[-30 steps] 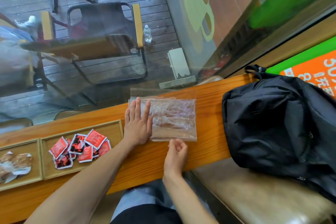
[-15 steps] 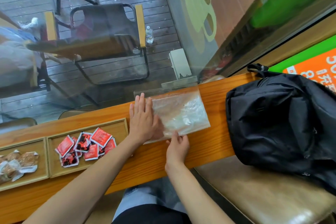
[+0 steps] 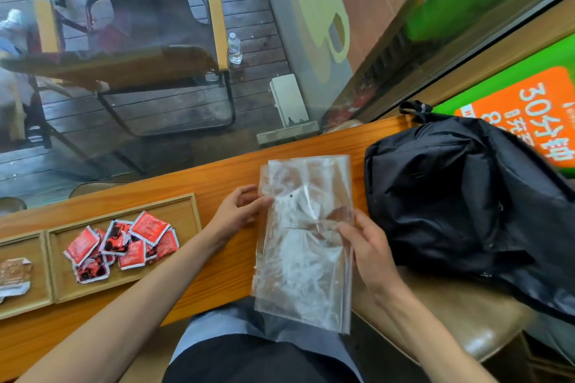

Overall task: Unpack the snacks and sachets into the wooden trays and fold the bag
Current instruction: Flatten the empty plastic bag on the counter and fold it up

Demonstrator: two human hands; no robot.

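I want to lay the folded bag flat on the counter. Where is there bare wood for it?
Bare counter lies between the sachet tray and the bag, under the left hand. A strip runs behind the trays along the glass. The right is crowded: the backpack fills it beside the right hand.

Your bag [image 3: 306,236] is clear plastic, glinting white where it creases, and the orange-brown wood grain of the counter [image 3: 217,261] shows through it. The sachets [image 3: 123,244] are red with black and white print and white torn edges, lying in a pale wooden tray [image 3: 183,211]. The snacks [image 3: 14,277] in the next tray [image 3: 40,289] are brown and white. The backpack [image 3: 460,202] is plain black. The sign [image 3: 525,109] beside you is orange with white characters on green
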